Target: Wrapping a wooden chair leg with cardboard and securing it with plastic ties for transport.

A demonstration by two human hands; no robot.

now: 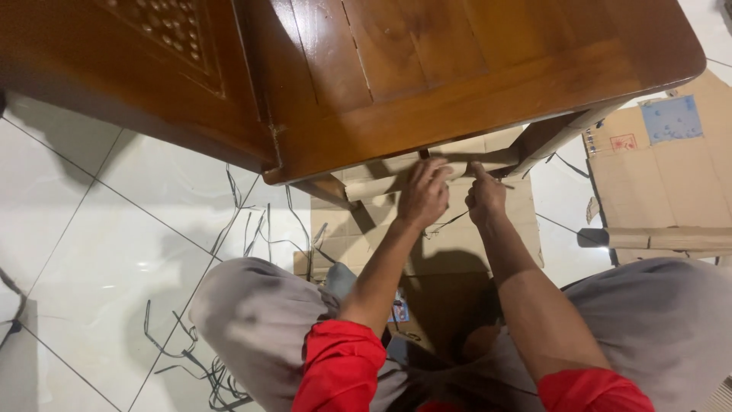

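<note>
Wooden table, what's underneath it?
Under the wooden table, both hands, left and right, touch a cardboard-wrapped bar above flattened cardboard. The tabletop hides the rest.

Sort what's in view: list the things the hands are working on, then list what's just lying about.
In hand:
left hand and right hand, both on the cardboard-wrapped rail
wooden table above it
flattened cardboard under the hands

Lying about:
cardboard roll on the right
cardboard sheets on the right
thin dark strips on the tiled floor
</note>
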